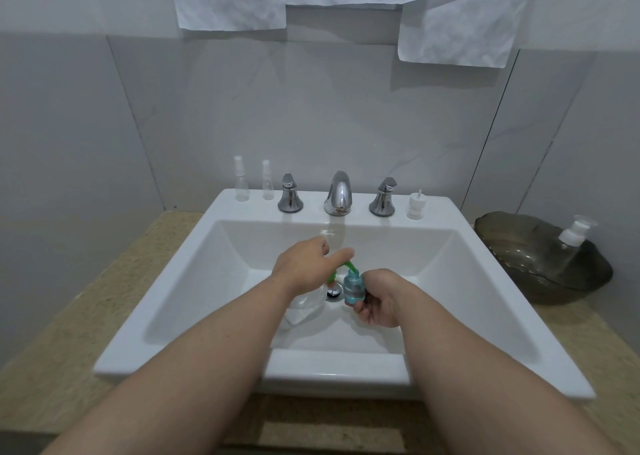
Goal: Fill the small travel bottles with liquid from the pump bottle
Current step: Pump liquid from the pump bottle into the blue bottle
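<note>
A clear pump bottle (pixel 304 307) with a green pump head stands in the white sink (pixel 242 316), left of the drain. My left hand (pixel 304 262) lies over the pump head, fingers curled down around it and thumb stretched along the green nozzle (pixel 350 266). The nozzle tip points into the open neck of a small travel bottle (pixel 353 286) that holds blue-green liquid. My right hand (pixel 379 298) grips this bottle from the right and below, upright over the basin. Two empty clear spray bottles (pixel 241 184) (pixel 266 181) stand on the sink deck at the back left.
A chrome faucet (pixel 338 195) with two handles stands on the deck behind the basin. A small white spray cap (pixel 415 206) sits at the deck's right. A dark glass bowl (pixel 512 243) on the right counter holds a clear bottle with a white pump (pixel 573 234).
</note>
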A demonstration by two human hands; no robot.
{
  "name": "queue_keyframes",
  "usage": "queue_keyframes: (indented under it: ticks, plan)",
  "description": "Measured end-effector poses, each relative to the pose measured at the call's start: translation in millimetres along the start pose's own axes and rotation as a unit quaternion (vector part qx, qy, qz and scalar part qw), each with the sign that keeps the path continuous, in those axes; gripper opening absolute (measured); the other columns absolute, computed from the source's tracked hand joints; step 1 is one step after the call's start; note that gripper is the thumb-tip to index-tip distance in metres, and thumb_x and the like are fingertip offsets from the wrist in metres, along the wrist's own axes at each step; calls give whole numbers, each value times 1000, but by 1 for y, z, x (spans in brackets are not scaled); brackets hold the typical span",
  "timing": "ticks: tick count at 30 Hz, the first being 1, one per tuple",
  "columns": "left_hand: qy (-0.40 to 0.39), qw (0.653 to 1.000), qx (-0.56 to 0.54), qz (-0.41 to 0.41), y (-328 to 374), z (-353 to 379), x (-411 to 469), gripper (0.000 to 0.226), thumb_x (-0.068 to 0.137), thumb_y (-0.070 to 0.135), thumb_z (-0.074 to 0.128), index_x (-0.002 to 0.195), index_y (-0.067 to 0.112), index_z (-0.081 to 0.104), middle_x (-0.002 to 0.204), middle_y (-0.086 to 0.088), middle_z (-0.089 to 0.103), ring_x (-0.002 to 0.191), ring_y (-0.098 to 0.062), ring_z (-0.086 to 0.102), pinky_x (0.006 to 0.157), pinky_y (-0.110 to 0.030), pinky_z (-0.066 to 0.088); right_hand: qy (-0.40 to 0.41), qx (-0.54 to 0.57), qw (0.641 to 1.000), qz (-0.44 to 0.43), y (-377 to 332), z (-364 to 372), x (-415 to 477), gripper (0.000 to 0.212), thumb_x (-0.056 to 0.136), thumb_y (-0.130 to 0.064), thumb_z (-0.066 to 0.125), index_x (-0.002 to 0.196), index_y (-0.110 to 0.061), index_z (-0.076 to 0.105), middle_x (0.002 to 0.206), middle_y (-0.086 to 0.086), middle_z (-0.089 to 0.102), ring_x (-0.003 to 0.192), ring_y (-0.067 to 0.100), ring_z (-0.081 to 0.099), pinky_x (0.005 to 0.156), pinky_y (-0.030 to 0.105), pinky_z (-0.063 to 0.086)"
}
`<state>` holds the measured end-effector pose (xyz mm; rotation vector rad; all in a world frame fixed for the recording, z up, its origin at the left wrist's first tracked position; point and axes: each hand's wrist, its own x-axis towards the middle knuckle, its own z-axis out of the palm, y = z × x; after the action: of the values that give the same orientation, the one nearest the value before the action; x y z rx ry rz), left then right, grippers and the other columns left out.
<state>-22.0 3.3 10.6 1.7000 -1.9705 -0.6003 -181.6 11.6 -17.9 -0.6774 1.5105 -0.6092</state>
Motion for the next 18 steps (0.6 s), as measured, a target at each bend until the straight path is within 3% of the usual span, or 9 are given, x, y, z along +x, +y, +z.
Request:
queue_keyframes:
  ticks: [18]
  plan:
    - [-1, 1000, -8, 1, -2, 6, 7, 31, 87, 47, 60, 79, 27, 38, 76, 9, 49, 69, -17, 44, 62, -35, 35, -4, -10, 1000, -1, 0, 1, 2, 36, 96, -3, 30, 94, -10, 65, 75, 10, 62, 41, 12, 42, 40, 19, 32]
